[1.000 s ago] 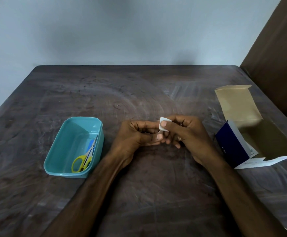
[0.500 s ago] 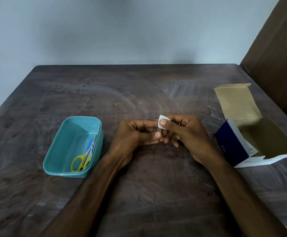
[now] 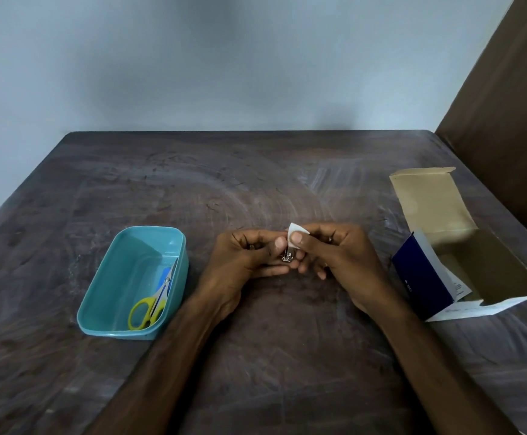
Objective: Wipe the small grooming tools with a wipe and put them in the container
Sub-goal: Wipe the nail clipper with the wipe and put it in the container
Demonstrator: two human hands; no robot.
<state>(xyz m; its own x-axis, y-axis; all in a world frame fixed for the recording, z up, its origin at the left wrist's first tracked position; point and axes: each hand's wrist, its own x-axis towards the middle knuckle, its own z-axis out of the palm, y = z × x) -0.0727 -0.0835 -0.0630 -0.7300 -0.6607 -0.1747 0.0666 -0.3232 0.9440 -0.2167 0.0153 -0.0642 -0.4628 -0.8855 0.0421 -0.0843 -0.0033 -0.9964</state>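
- Centrally, a small metal grooming tool [image 3: 287, 256] is pinched between both hands above the table [image 3: 255, 183].
- It is gripped by the curled fingers of the left hand [image 3: 249, 262].
- A white wipe [image 3: 296, 233] is pressed onto it by the right hand [image 3: 334, 255], thumb on top.
- Left of the hands, yellow-handled scissors [image 3: 152, 302] are held in the teal container [image 3: 114, 277].
- Right of them an open cardboard box [image 3: 463, 262] is seen.
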